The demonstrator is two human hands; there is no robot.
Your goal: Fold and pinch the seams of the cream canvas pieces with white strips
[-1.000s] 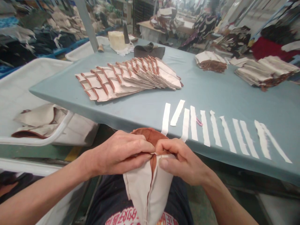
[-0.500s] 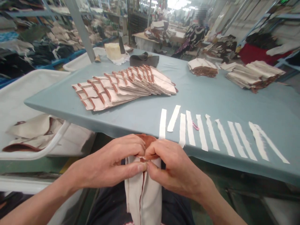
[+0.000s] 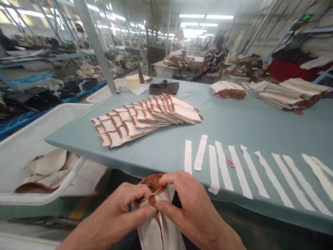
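Note:
A cream fabric piece (image 3: 156, 232) with brown trim and a brown lining hangs over my lap, just in front of the table edge. It looks like a sewn bag or sleeve, but its exact kind is unclear. My left hand (image 3: 135, 205) pinches its upper rim from the left, thumb in front and fingers tucked inside. From the right, my right hand (image 3: 184, 205) grips the same rim, its thumb close to the other thumb. Between the thumbs a short brown tab shows at the seam. The lower part of the fabric runs out of view.
On the blue-green table (image 3: 125, 156) lie a fanned stack of cream pieces (image 3: 145, 118), several white strips (image 3: 214, 170), a pink clip (image 3: 230, 162) and more stacks (image 3: 229, 89). A white bin (image 3: 44, 125) stands left. A person (image 3: 214, 57) sits farther back.
The view has tilted up, so table and stacks sit lower in the picture. My right hand's fingers have lifted along the rim, and more of the brown lining and tab shows.

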